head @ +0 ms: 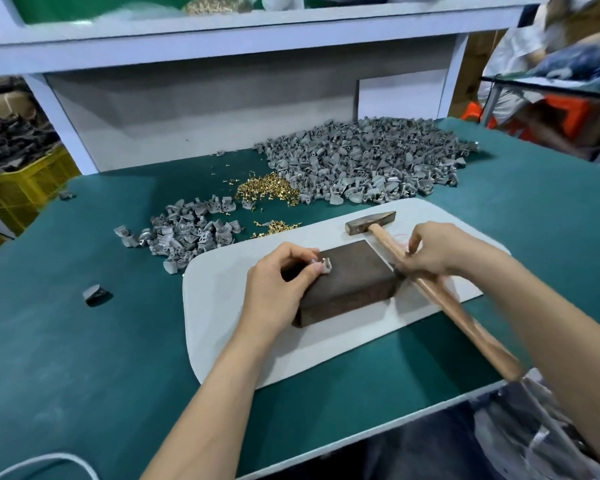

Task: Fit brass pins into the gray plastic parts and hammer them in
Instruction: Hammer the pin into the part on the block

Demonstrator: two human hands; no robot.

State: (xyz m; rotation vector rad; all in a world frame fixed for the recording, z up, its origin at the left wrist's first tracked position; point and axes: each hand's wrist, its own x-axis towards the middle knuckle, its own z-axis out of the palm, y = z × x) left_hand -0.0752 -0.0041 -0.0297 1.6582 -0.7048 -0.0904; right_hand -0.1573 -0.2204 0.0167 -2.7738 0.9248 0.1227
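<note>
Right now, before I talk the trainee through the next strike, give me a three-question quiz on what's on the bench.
1. True or false: the left hand grips the hammer.
2. The gray part pinched by the left hand sits on: A the green table, B the dark block, C the white mat.
3. Fill in: between the two heaps of gray parts lie loose brass ____.
Key: 1 false, the right hand holds its handle; 2 B; 3 pins.
</note>
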